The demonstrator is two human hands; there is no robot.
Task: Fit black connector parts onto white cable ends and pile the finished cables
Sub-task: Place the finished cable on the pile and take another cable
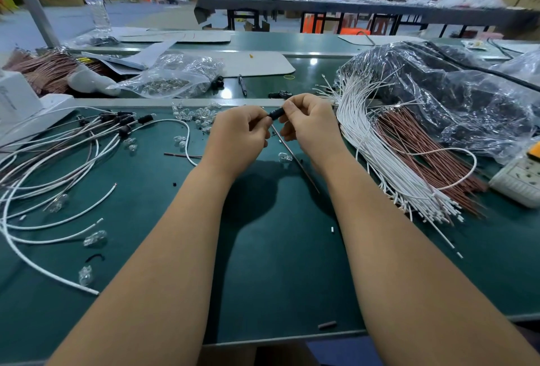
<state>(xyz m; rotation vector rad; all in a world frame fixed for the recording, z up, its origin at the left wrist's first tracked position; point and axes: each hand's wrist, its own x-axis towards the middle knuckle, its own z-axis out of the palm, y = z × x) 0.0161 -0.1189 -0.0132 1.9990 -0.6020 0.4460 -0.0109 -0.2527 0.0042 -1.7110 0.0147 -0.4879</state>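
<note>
Together, both hands, left hand [238, 135] and right hand [309, 121], apparently pinch one black connector [276, 114].

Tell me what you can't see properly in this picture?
- Head view: the black connector part is mostly covered by the fingers of the left hand and right hand.
- Bag contents: hidden by shiny crinkled plastic.
- Water bottle label: too blurred to read.

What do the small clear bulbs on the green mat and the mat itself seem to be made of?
The small clear bulbs look like glass: transparent, with bright glints and rounded shapes, though clear plastic is possible. The green mat seems rubber or vinyl: smooth, slightly glossy, with soft reflections and a thin flat edge.
</note>
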